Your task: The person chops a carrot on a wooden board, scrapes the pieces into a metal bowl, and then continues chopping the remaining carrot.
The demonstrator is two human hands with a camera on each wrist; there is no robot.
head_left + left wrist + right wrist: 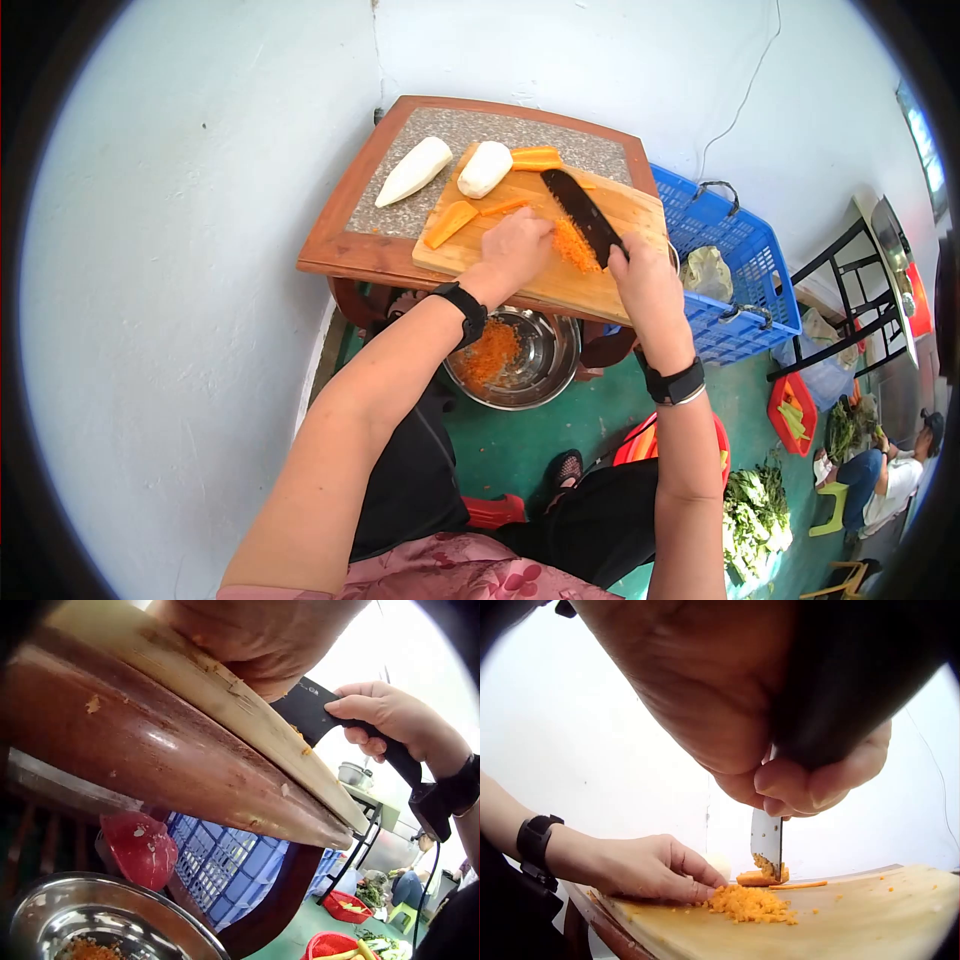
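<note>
On the wooden cutting board (635, 212) lies a heap of finely chopped carrot (573, 246). My right hand (648, 290) grips the handle of a dark-bladed kitchen knife (583, 210), its blade slanting over the board beside the heap. At the heap's near side is my left hand (517, 248); in the right wrist view its thumb and fingertips touch the chopped bits. A thick carrot piece (450, 224) lies left of that hand, with more carrot (536, 157) at the board's far edge. One cut white radish (485, 169) sits on the board's far left corner.
Another peeled radish (415, 172) lies on the stone-topped table (365, 218). Below the table's front edge stands a steel bowl (548, 362) with shredded carrot (490, 352). To the right is a blue plastic basket (735, 335). Leafy greens (755, 520) and a seated person (890, 485) are farther right.
</note>
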